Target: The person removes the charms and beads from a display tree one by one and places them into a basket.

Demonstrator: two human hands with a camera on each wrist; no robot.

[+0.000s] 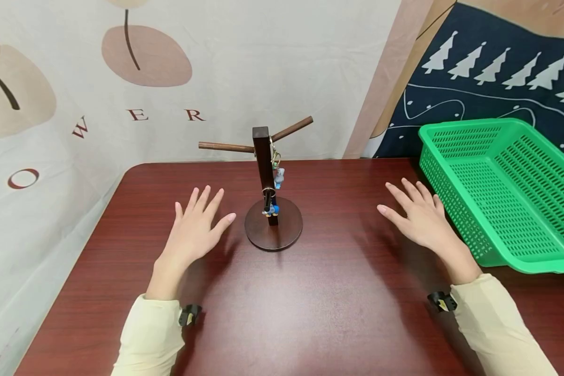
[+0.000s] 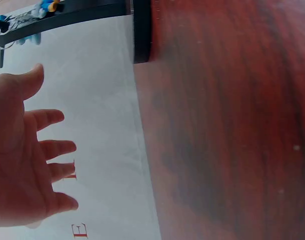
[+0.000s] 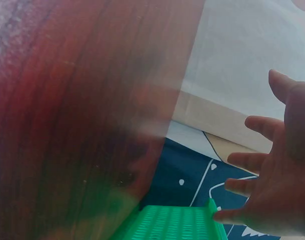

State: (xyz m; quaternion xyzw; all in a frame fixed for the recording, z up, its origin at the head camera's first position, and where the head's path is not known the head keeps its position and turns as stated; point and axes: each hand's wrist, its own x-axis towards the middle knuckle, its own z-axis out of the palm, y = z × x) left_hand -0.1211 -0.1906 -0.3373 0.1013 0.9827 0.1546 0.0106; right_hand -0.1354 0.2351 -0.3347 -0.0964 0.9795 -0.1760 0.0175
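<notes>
A dark wooden stand with a round base and two pegs rises at the middle of the red-brown table. Small keychains with blue and white charms hang on its post, one near the base. My left hand lies flat on the table left of the stand, fingers straight and spread, holding nothing. My right hand lies flat to the right, fingers spread, between the stand and a green basket. The wrist views show the left hand and the right hand, each with fingers spread.
The green plastic basket stands at the table's right edge, nothing visible in it. A printed cloth backdrop hangs behind the table. The stand's base shows at the top of the left wrist view.
</notes>
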